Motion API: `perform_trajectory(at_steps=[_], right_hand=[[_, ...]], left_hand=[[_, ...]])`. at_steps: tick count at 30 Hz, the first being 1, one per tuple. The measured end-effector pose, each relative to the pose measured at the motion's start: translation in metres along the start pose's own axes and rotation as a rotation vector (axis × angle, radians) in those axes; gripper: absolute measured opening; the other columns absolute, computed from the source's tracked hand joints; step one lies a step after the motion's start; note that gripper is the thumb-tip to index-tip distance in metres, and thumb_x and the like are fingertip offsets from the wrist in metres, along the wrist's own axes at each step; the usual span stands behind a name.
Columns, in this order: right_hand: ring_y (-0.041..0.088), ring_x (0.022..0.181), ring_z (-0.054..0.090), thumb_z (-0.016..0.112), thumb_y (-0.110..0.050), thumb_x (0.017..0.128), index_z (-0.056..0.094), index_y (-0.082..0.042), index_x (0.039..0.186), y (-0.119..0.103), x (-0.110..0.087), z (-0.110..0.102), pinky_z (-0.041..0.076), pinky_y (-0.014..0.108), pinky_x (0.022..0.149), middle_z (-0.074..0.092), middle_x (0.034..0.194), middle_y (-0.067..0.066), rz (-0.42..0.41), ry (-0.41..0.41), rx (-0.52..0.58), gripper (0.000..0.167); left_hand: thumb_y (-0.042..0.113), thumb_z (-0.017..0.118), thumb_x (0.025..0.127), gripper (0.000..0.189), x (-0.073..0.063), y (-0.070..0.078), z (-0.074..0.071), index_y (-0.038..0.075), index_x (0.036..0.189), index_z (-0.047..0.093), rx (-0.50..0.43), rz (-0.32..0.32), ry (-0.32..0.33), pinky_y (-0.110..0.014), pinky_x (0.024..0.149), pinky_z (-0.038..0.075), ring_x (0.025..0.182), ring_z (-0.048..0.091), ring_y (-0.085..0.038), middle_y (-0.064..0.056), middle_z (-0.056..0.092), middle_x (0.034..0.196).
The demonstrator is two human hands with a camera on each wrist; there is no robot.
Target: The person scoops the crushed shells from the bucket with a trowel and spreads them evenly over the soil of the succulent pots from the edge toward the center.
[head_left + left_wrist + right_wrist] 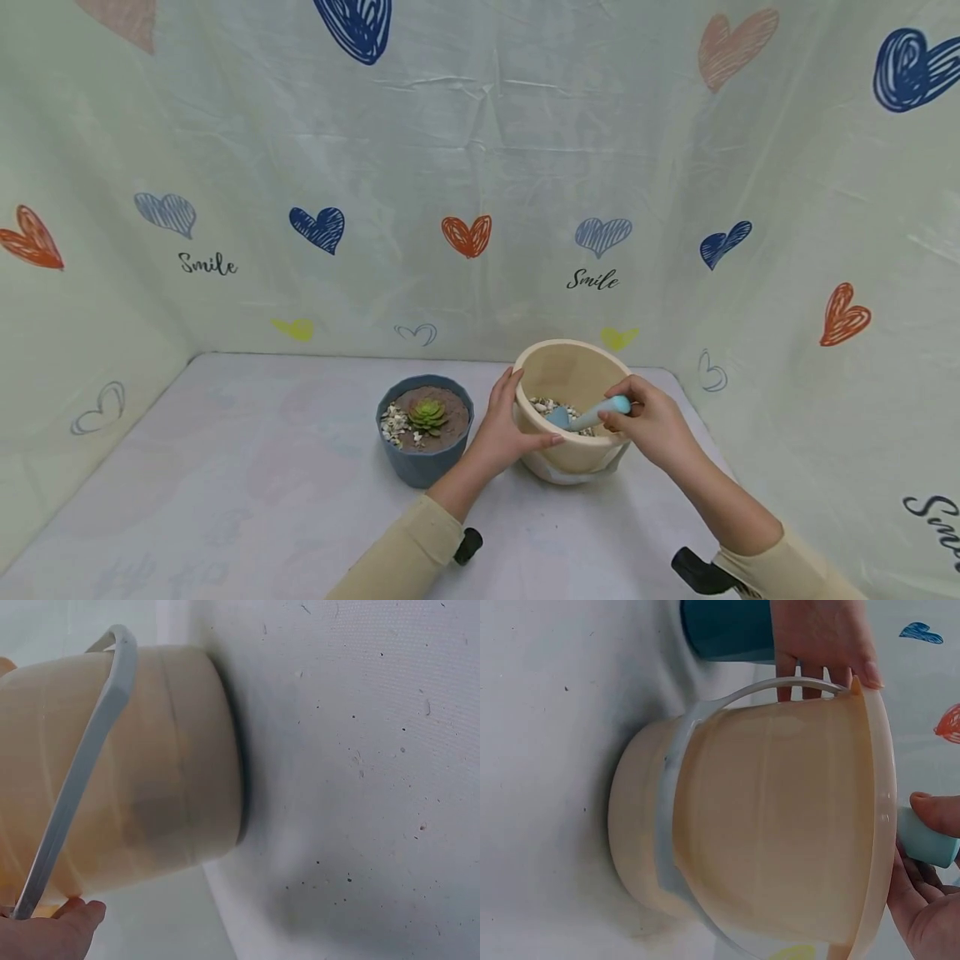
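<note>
A cream plastic bucket (573, 457) stands on the table, with pale mixed pebbles (542, 406) inside. My left hand (501, 433) grips its left side, the thumb lying along the front rim. In my right hand (662, 423) is the handle end of a small light-blue shovel (596, 412), held at the right rim. The shovel tilts down into the bucket, its blade among the pebbles. A grey bail handle (79, 765) hangs down the bucket's outside in the left wrist view. The right wrist view shows the bucket wall (780, 817) hiding the shovel's blade.
Left of the bucket is a blue-grey pot (423, 468) of brown soil, with a green succulent (427, 415) and white pebbles (393, 425) on top. Dark specks dot the white tabletop (360, 825). A heart-patterned curtain (480, 167) borders the table's back and sides.
</note>
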State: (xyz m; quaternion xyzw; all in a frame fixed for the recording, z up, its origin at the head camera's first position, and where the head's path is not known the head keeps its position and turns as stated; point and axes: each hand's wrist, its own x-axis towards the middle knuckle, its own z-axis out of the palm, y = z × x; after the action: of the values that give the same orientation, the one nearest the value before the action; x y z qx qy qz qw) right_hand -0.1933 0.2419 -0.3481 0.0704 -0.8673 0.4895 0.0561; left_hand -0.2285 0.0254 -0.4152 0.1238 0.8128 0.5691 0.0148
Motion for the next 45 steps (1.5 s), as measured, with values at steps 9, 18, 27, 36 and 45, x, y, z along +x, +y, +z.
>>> perform_trajectory(at_steps=[9, 18, 27, 36, 45], right_hand=[[0.018, 0.079, 0.066, 0.07, 0.002, 0.088, 0.055, 0.01, 0.108, 0.0, -0.001, -0.008, 0.056, 0.026, 0.069, 0.061, 0.097, 0.017, 0.013, 0.029, 0.024, 0.026], [0.013, 0.079, 0.068, 0.065, 0.003, 0.091, 0.052, 0.012, 0.115, 0.014, 0.0, -0.018, 0.056, 0.026, 0.072, 0.06, 0.103, 0.022, 0.019, 0.066, 0.056, 0.029], [0.012, 0.077, 0.068, 0.063, 0.005, 0.091, 0.049, 0.014, 0.116, 0.021, -0.006, -0.025, 0.057, 0.029, 0.073, 0.061, 0.103, 0.021, 0.01, 0.098, 0.128, 0.03], [0.011, 0.077, 0.069, 0.063, -0.002, 0.094, 0.048, 0.013, 0.118, 0.022, -0.008, -0.036, 0.056, 0.027, 0.074, 0.064, 0.099, 0.014, 0.01, 0.123, 0.13, 0.032], [0.011, 0.076, 0.069, 0.063, -0.006, 0.095, 0.046, 0.013, 0.119, 0.021, -0.007, -0.043, 0.056, 0.025, 0.073, 0.066, 0.092, -0.001, 0.0, 0.142, 0.174, 0.035]], left_hand=[[0.032, 0.091, 0.067, 0.115, -0.002, 0.0, -0.001, 0.02, 0.157, 0.02, -0.034, -0.007, 0.006, -0.058, 0.109, 0.026, 0.144, 0.019, -0.036, -0.008, 0.009, 0.161], [0.03, 0.092, 0.067, 0.117, -0.003, 0.0, -0.002, 0.02, 0.157, 0.019, -0.055, 0.0, 0.003, -0.058, 0.109, 0.025, 0.144, 0.017, -0.034, -0.005, 0.008, 0.161], [0.03, 0.092, 0.067, 0.117, -0.004, 0.0, -0.002, 0.02, 0.157, 0.018, -0.055, 0.003, 0.005, -0.058, 0.109, 0.024, 0.145, 0.016, -0.035, -0.007, 0.009, 0.161], [0.033, 0.091, 0.068, 0.118, -0.005, 0.002, 0.0, 0.019, 0.158, 0.016, -0.049, -0.006, 0.001, -0.059, 0.109, 0.025, 0.144, 0.017, -0.035, -0.007, 0.01, 0.161], [0.031, 0.09, 0.069, 0.112, -0.009, 0.007, -0.004, 0.013, 0.156, 0.022, -0.029, -0.01, 0.025, -0.055, 0.109, 0.028, 0.142, 0.026, -0.033, -0.01, 0.017, 0.16]])
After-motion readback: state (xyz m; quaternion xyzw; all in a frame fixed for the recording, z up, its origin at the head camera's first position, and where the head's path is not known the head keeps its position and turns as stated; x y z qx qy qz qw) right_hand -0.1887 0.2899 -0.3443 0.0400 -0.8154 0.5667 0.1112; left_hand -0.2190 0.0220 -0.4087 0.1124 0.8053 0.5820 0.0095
